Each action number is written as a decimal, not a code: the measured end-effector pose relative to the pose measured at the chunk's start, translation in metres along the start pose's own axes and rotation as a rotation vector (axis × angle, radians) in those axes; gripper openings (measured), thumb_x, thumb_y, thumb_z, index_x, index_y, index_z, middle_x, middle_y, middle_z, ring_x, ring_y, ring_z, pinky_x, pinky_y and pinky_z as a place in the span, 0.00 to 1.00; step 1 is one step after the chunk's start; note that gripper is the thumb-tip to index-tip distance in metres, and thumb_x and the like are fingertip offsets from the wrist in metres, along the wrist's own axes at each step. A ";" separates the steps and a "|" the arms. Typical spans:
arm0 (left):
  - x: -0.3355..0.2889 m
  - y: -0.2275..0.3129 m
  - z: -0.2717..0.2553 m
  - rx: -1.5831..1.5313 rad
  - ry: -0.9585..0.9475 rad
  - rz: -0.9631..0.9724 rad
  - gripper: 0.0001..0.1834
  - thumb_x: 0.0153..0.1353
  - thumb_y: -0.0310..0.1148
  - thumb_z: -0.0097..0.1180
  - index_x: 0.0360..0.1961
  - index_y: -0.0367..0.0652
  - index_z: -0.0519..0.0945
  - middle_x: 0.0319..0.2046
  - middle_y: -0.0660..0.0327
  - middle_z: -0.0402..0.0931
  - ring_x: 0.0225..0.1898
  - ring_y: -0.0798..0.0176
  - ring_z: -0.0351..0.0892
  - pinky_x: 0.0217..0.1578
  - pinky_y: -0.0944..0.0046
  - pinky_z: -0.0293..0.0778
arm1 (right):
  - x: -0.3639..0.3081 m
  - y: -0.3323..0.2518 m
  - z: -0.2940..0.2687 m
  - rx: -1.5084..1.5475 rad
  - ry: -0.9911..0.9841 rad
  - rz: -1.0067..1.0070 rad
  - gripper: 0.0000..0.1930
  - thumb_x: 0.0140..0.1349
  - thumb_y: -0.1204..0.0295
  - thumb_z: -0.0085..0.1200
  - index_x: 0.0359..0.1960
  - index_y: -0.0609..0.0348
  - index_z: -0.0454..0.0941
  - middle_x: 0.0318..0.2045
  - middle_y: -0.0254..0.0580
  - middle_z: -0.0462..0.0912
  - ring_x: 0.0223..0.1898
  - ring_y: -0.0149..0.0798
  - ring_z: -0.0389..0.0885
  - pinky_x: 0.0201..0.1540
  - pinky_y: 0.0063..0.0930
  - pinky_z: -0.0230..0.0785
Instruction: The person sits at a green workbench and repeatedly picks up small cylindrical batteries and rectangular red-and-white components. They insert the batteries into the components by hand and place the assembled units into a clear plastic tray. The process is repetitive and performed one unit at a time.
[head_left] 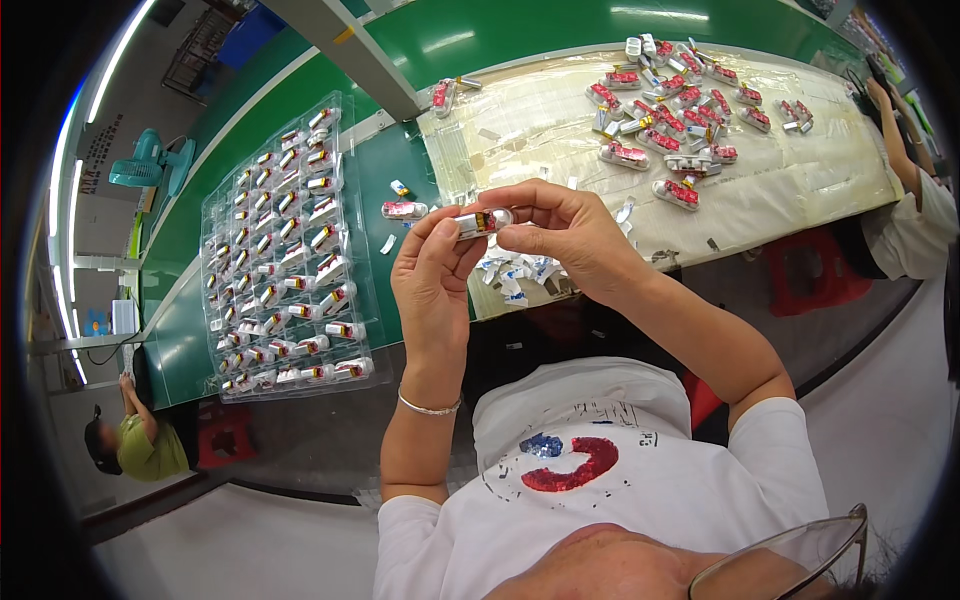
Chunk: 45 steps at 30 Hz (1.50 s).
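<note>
Both my hands hold one small silvery battery cell (481,222) with a red and yellow end, raised above the table's near edge. My left hand (432,272) pinches its left end between thumb and fingers. My right hand (560,232) grips its right end from above. A silver bracelet sits on my left wrist. Below the hands lies a small heap of white and blue paper scraps (515,272).
A clear plastic tray (285,262) with several cells in rows lies on the green table (390,170) at left. Several loose cells (672,110) lie on a pale sheet (800,180) at the far right. Two loose cells (404,209) lie nearby. Other people stand at lower left (135,440) and right (915,200).
</note>
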<state>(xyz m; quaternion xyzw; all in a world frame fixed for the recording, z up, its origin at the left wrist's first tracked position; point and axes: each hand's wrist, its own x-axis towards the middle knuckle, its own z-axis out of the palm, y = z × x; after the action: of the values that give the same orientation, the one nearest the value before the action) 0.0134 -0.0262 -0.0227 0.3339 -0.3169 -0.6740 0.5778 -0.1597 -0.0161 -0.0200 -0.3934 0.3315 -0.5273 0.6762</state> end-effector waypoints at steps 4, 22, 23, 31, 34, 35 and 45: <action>0.000 -0.001 -0.003 -0.030 -0.018 -0.018 0.14 0.65 0.28 0.53 0.48 0.30 0.74 0.41 0.49 0.80 0.44 0.58 0.84 0.47 0.64 0.82 | 0.000 -0.001 -0.001 -0.018 -0.016 0.022 0.21 0.58 0.75 0.63 0.54 0.65 0.75 0.44 0.39 0.82 0.43 0.26 0.79 0.50 0.22 0.73; -0.015 -0.005 0.012 0.408 -0.086 0.326 0.10 0.60 0.18 0.58 0.43 0.32 0.80 0.45 0.52 0.80 0.44 0.69 0.81 0.45 0.73 0.77 | -0.003 0.003 0.003 -0.058 0.039 -0.068 0.16 0.58 0.75 0.62 0.48 0.65 0.78 0.43 0.44 0.83 0.44 0.30 0.81 0.51 0.27 0.74; -0.014 -0.005 0.010 0.416 -0.103 0.303 0.10 0.60 0.19 0.59 0.43 0.32 0.80 0.46 0.53 0.80 0.44 0.69 0.81 0.45 0.72 0.77 | 0.000 0.005 0.001 -0.047 0.032 -0.056 0.16 0.58 0.76 0.62 0.48 0.65 0.78 0.43 0.44 0.83 0.44 0.31 0.81 0.51 0.27 0.74; 0.006 0.020 -0.017 0.801 -0.273 0.306 0.14 0.55 0.25 0.66 0.43 0.39 0.81 0.42 0.58 0.82 0.41 0.68 0.82 0.43 0.67 0.79 | 0.028 0.007 -0.009 -0.178 -0.053 0.103 0.19 0.56 0.72 0.65 0.48 0.65 0.77 0.42 0.40 0.82 0.43 0.29 0.81 0.48 0.25 0.73; 0.006 0.039 -0.028 1.132 -0.223 0.474 0.14 0.54 0.25 0.65 0.43 0.41 0.83 0.36 0.59 0.83 0.38 0.67 0.82 0.40 0.67 0.77 | 0.043 0.004 0.005 -0.294 -0.134 0.127 0.18 0.59 0.70 0.62 0.49 0.65 0.77 0.42 0.39 0.82 0.43 0.28 0.80 0.47 0.23 0.72; 0.008 0.044 -0.034 1.187 -0.204 0.529 0.13 0.55 0.26 0.65 0.43 0.41 0.83 0.36 0.59 0.83 0.37 0.66 0.82 0.39 0.67 0.77 | 0.049 0.004 0.006 -0.341 -0.149 0.127 0.17 0.60 0.71 0.61 0.50 0.64 0.77 0.43 0.38 0.81 0.44 0.28 0.80 0.49 0.23 0.72; 0.063 0.146 -0.179 0.966 0.335 0.506 0.10 0.60 0.30 0.61 0.41 0.38 0.84 0.34 0.63 0.84 0.34 0.75 0.79 0.36 0.73 0.74 | 0.176 0.013 -0.047 -1.035 0.164 -0.410 0.22 0.59 0.70 0.59 0.55 0.60 0.75 0.51 0.42 0.74 0.54 0.38 0.72 0.60 0.29 0.63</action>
<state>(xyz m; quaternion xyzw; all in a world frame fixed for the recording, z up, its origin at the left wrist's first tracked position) 0.2353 -0.1155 -0.0121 0.5762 -0.5633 -0.2311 0.5452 -0.1552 -0.1947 -0.0598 -0.6878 0.5154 -0.4454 0.2509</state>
